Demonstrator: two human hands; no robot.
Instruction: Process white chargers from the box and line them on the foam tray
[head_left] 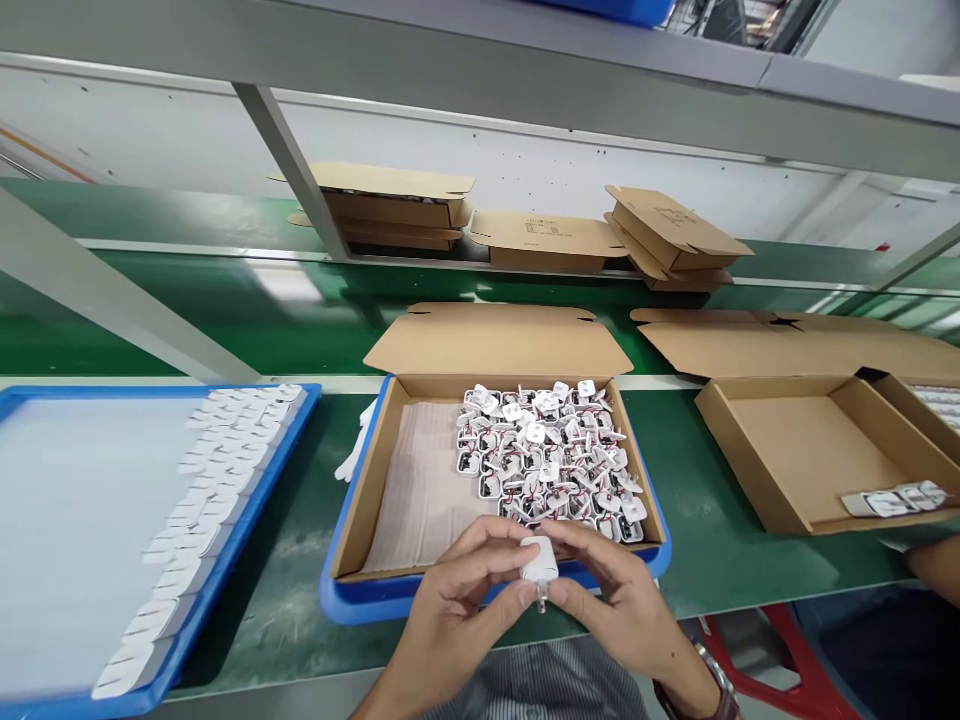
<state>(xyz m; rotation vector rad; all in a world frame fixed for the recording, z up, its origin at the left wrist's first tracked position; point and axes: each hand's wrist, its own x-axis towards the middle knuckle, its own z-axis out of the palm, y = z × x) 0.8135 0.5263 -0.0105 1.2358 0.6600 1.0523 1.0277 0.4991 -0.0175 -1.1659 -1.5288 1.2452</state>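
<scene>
Both hands meet just below the front edge of an open cardboard box point(390, 440). My left hand point(457, 605) and my right hand point(615, 600) pinch one small white charger plug point(538, 562) between their fingertips, its metal pins pointing down. The box sits on a blue tray point(360, 595) and holds a pile of several similar white charger parts point(551, 455) with wires on its right half; its left half shows bare white padding. My right wrist wears a watch point(712, 690).
A blue tray point(247, 500) at left holds rows of white covers point(217, 460). At right an open cardboard box point(795, 450) holds a few parts point(892, 498); another person's arm point(937, 565) is near it. Folded cardboard boxes point(540, 240) lie on the far green conveyor belt.
</scene>
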